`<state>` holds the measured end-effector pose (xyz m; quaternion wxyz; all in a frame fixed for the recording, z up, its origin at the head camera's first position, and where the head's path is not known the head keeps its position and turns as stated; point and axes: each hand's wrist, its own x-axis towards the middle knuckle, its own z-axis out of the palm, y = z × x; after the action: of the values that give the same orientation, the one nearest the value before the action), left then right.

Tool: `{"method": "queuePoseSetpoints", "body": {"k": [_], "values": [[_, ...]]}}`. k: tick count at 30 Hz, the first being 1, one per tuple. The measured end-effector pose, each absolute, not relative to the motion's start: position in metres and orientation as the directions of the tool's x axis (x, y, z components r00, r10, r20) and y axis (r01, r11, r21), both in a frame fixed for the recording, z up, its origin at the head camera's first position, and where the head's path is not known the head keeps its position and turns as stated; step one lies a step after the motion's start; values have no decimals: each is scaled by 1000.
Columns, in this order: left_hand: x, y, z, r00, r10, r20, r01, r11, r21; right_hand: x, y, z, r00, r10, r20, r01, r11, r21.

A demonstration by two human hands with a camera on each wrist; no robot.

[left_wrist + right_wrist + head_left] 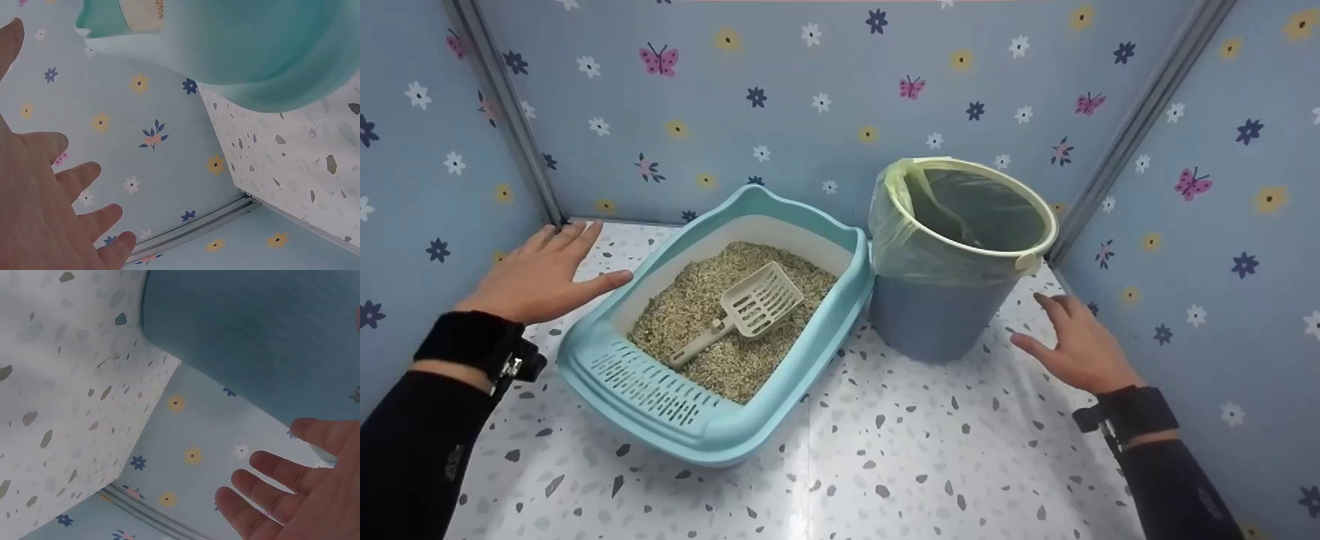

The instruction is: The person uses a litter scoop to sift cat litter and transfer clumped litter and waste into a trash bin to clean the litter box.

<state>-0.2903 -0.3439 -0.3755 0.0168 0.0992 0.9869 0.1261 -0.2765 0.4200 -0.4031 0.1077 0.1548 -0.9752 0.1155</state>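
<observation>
In the head view, a light-blue litter box holds grainy brown litter. A beige slotted litter scoop lies on the litter, its handle toward the box's perforated front step. My left hand is left of the box, fingers spread, holding nothing. Right of the box stands a blue-grey trash bin with a pale yellow-green bag folded over its rim. My right hand hovers to the right of the bin with fingers extended and holds nothing. Both wrist views show each palm bare.
A white speckled floor lies under the box and bin. Blue flowered panels rise behind and at both sides, joined by grey metal corner strips. The bin stands close beside the litter box's right edge.
</observation>
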Motion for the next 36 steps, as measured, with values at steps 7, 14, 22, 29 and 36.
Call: {"method": "queuePoseSetpoints", "body": {"k": [7,14,22,29,36], "values": [[-292,-343,-378,-982,181,-61,161,954,253,-268,390,-408,-803,-419,423,-492,867,-76],[-294,-342,-384,-981,169,-98,136,951,277,-264,348,-411,-641,-583,500,-672,741,2],[-297,-342,-380,-978,183,-98,149,946,287,-265,287,-410,-634,-622,460,-700,714,2],[-300,-334,-376,-972,196,-130,150,943,298,-272,239,-421,-653,-620,435,-696,717,-24],[-303,-329,-379,-964,191,-183,122,935,333,-267,179,-434,-806,-507,304,-570,803,-172]]}}
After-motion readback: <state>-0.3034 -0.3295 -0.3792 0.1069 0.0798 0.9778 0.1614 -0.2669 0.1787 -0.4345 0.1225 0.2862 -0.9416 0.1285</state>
